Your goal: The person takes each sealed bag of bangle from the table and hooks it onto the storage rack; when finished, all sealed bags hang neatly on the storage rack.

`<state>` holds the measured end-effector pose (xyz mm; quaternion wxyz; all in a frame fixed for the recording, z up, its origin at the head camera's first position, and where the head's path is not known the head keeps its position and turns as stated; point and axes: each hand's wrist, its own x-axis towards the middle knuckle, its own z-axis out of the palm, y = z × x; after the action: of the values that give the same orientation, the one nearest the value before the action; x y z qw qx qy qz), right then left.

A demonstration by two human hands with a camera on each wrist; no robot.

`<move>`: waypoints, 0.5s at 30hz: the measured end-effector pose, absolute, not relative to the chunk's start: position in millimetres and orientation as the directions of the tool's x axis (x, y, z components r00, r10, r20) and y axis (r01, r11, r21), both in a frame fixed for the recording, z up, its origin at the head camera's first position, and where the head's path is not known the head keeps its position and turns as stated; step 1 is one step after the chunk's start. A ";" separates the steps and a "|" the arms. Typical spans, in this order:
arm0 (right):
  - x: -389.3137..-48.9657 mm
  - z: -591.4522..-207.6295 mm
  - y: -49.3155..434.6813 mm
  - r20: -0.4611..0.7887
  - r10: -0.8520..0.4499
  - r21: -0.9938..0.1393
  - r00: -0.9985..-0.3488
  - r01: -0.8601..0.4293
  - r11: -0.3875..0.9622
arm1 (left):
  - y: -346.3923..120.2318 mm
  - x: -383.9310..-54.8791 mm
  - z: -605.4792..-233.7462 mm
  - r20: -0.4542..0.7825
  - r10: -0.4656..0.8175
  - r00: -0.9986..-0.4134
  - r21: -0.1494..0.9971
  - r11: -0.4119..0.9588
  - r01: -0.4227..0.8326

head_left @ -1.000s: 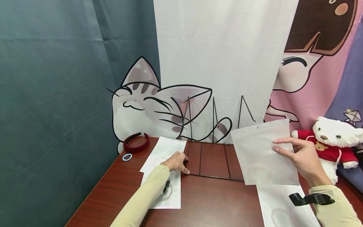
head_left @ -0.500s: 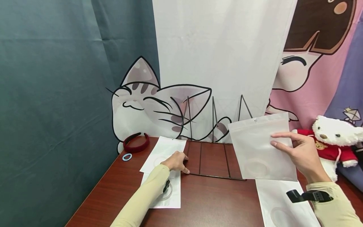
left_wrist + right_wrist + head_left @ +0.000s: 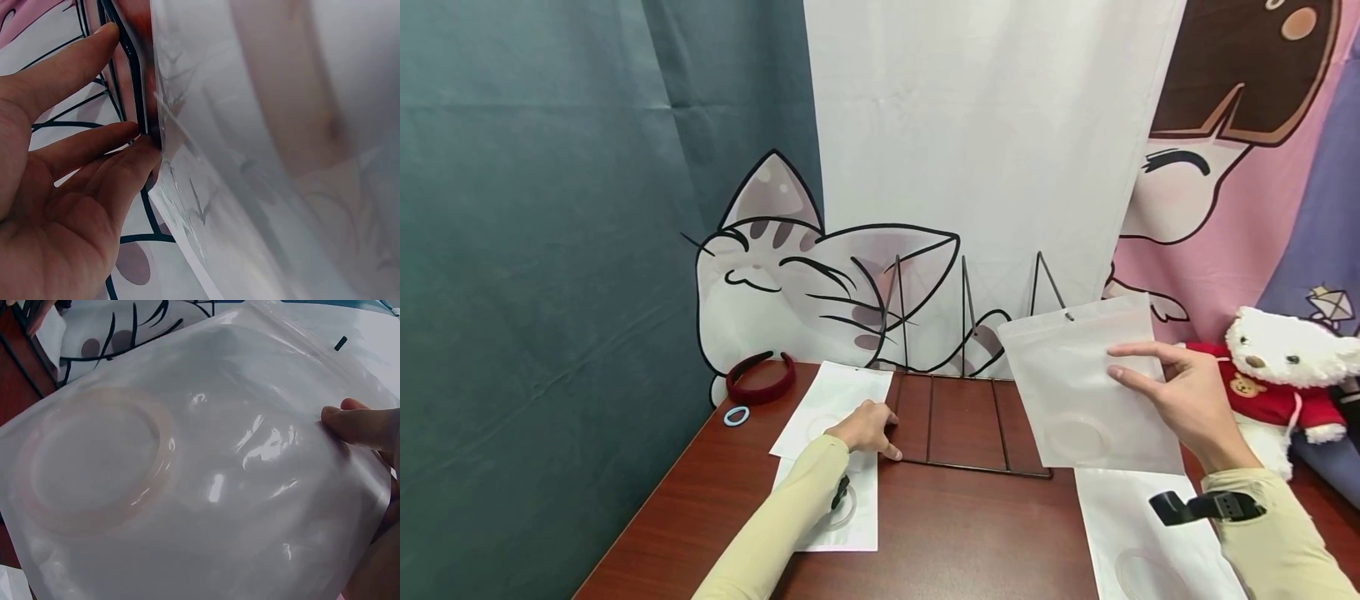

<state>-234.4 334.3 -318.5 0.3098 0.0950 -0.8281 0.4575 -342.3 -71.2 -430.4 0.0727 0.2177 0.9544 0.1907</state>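
Note:
My right hand pinches the right side of a white zip bag between thumb and fingers. A pale ring shows through the film in the right wrist view. At the bag's top hole, the tip of a wire hook pokes through to the front. That hook belongs to a black wire rack, whose base frame lies on the table. My left hand grips the rack's left side; in the left wrist view its thumb and fingers are around the dark wire.
Two white bags lie overlapping under and beside the left forearm. Another bag with a ring lies at front right. A dark red headband and a light blue ring sit at far left. A plush bear sits at right.
The right hand has moved the bag slightly up and left, and the hook's tip now shows through its hole. The left hand has stayed in place on the rack.

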 end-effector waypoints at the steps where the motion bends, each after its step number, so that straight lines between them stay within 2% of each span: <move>1: -235.1 -318.1 334.1 0.596 0.131 -0.698 -0.793 -0.430 0.572 | -71.2 -342.0 -430.4 -0.056 0.443 -0.895 0.396 0.832 0.388; 15: -263.1 -315.0 336.5 0.555 0.137 -0.715 -0.820 -0.386 0.583 | -71.5 -342.5 -430.6 -0.059 0.445 -0.894 0.391 0.834 0.389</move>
<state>-263.1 336.5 -315.0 0.2904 0.0742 -0.8410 0.4505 -342.5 -71.5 -430.6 0.0737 0.2185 0.9547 0.1881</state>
